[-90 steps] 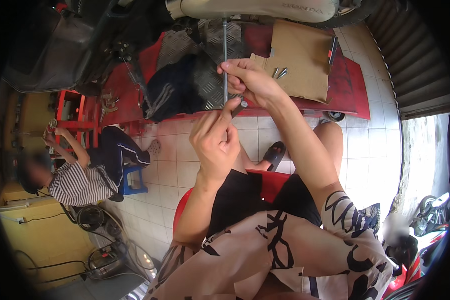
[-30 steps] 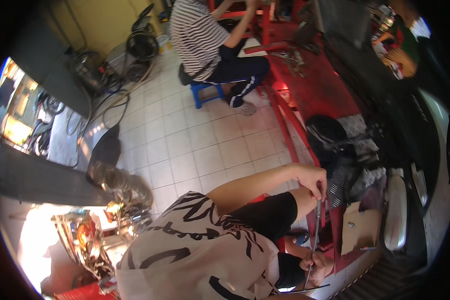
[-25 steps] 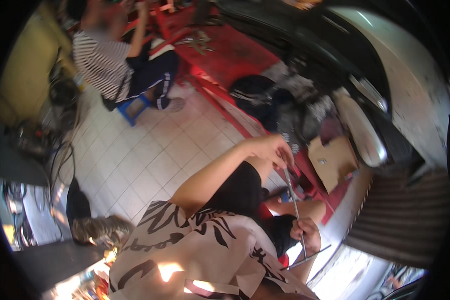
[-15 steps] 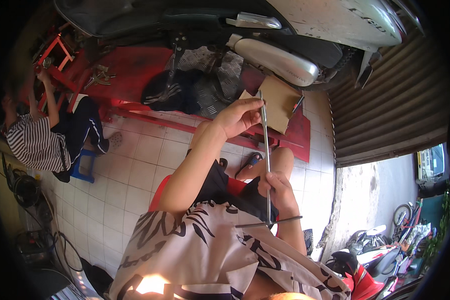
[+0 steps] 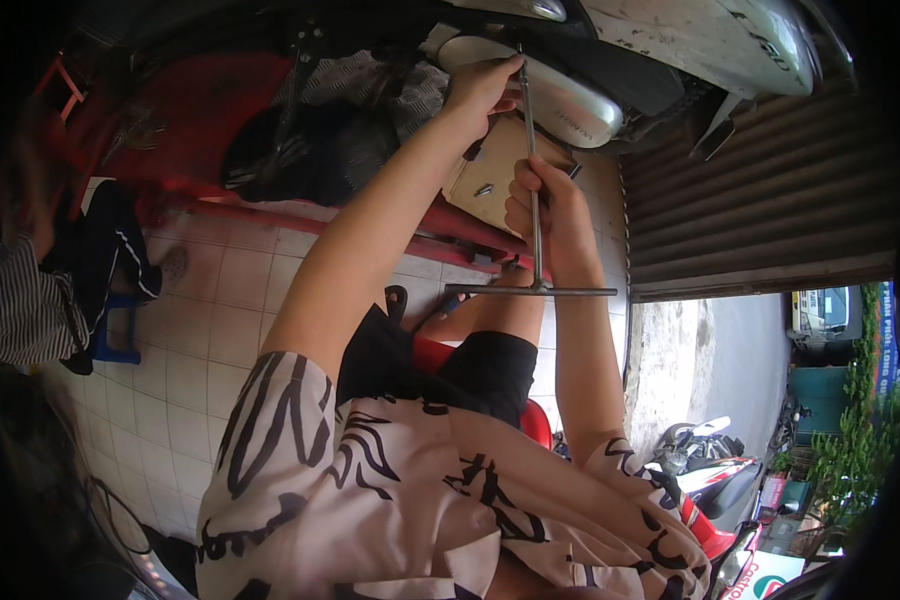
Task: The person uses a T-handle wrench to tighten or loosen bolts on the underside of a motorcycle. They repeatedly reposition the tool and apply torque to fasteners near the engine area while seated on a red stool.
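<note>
A steel T-handle wrench (image 5: 534,258) runs upright in the picture, its crossbar toward my body. My left hand (image 5: 478,92) is closed on its upper end, beside the scooter's silver oblong cover (image 5: 580,108); whether the tip is seated in anything, I cannot tell. My right hand (image 5: 552,205) grips the shaft lower down, between my left hand and the crossbar. Behind the shaft, a cardboard sheet (image 5: 495,210) carries small metal pieces (image 5: 484,190).
The red lift platform (image 5: 185,100) bears a dark cloth (image 5: 270,150) and tools. At left a co-worker in a striped shirt (image 5: 32,300) sits on a blue stool (image 5: 118,330). A roller shutter (image 5: 750,220) is at right, with parked motorbikes (image 5: 710,470) outside.
The view swung left, then back toward the scooter. Over the last half second both hands and the wrench have risen in the picture, the tip reaching the scooter's underside.
</note>
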Motion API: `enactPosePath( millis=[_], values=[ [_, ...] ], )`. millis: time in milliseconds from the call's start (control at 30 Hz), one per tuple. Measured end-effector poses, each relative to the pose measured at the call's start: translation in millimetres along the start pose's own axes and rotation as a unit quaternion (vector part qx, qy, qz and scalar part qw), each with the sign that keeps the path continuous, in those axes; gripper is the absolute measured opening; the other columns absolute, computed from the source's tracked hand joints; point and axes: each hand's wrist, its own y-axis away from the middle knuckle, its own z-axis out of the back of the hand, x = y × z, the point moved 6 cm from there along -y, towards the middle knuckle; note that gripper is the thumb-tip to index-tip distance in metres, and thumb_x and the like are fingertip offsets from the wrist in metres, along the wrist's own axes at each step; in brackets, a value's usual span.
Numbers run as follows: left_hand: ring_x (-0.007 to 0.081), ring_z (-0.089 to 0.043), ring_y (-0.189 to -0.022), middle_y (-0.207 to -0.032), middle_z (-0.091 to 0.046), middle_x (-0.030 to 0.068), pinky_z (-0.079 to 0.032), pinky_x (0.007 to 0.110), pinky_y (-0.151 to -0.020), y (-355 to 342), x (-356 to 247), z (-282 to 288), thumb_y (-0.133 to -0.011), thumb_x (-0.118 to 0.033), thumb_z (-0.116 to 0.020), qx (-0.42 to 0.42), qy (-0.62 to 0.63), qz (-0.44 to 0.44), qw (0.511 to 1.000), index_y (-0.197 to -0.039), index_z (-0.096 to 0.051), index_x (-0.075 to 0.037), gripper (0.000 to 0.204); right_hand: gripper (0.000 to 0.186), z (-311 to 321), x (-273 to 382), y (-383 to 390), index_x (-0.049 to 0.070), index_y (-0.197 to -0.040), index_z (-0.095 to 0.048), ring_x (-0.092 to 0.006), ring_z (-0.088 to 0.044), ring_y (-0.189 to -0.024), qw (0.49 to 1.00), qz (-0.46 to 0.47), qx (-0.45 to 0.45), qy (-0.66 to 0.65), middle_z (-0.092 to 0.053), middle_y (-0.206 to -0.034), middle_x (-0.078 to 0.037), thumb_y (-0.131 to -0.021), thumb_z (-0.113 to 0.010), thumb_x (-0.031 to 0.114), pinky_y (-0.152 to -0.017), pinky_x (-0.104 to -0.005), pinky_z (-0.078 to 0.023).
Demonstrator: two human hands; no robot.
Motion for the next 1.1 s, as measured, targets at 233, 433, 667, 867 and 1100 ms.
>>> enactPosePath(
  millis=[233, 433, 667, 867, 1100],
  values=[
    [0.0177, -0.067, -0.065, -0.086, -0.069, 0.0082, -0.053, 0.024, -0.051, -42, -1, 2, -0.088, -0.029, -0.066, 0.008, -0.022, -0.002, 1.000, -0.096, -0.064, -0.004, 0.026, 0.033, 11, 14, -31, 0.014, -0.070, -0.039, -0.0056, -0.017, -0.041, 1.000, -0.006, -0.015, 0.015, -0.022, -0.052, 0.007, -0.100, -0.039, 0.028, -0.041, -0.0242, -0.016],
    [0.0167, -0.067, -0.065, -0.085, -0.069, 0.0077, -0.054, 0.023, -0.053, -47, -7, 2, -0.088, -0.026, -0.066, -0.025, -0.042, -0.001, 0.999, -0.093, -0.066, -0.005, 0.022, 0.033, 18, 18, -41, 0.013, -0.070, -0.039, -0.0060, -0.018, -0.042, 1.000, -0.004, -0.012, 0.012, -0.022, -0.052, 0.006, -0.100, -0.038, 0.028, -0.041, -0.0249, -0.016],
    [0.0146, -0.066, -0.068, -0.084, -0.069, 0.0059, -0.054, 0.023, -0.055, -58, -10, 2, -0.088, -0.023, -0.064, -0.021, -0.042, 0.026, 0.999, -0.091, -0.066, -0.007, 0.016, 0.033, 9, 17, -48, 0.013, -0.070, -0.038, -0.0063, -0.018, -0.042, 1.000, -0.015, -0.002, 0.008, -0.022, -0.053, 0.006, -0.100, -0.038, 0.026, -0.042, -0.0253, -0.016],
    [0.0143, -0.067, -0.069, -0.083, -0.069, 0.0063, -0.054, 0.023, -0.056, -68, -12, 2, -0.090, -0.023, -0.062, -0.047, -0.035, 0.028, 0.998, -0.089, -0.066, -0.008, 0.016, 0.031, -1, 22, -51, 0.013, -0.070, -0.040, -0.0059, -0.018, -0.043, 0.999, -0.003, -0.035, 0.000, -0.023, -0.053, 0.006, -0.099, -0.039, 0.024, -0.042, -0.0252, -0.016],
    [0.0171, -0.067, -0.073, -0.084, -0.069, 0.0066, -0.055, 0.026, -0.066, -55, -25, 3, -0.092, -0.023, -0.058, 0.000, -0.034, 0.002, 0.999, -0.097, -0.063, -0.004, 0.020, 0.031, -13, 32, -60, 0.013, -0.070, -0.041, -0.0062, -0.018, -0.044, 1.000, 0.006, -0.004, 0.004, -0.024, -0.053, 0.006, -0.099, -0.038, 0.024, -0.042, -0.0250, -0.017]
  ],
)
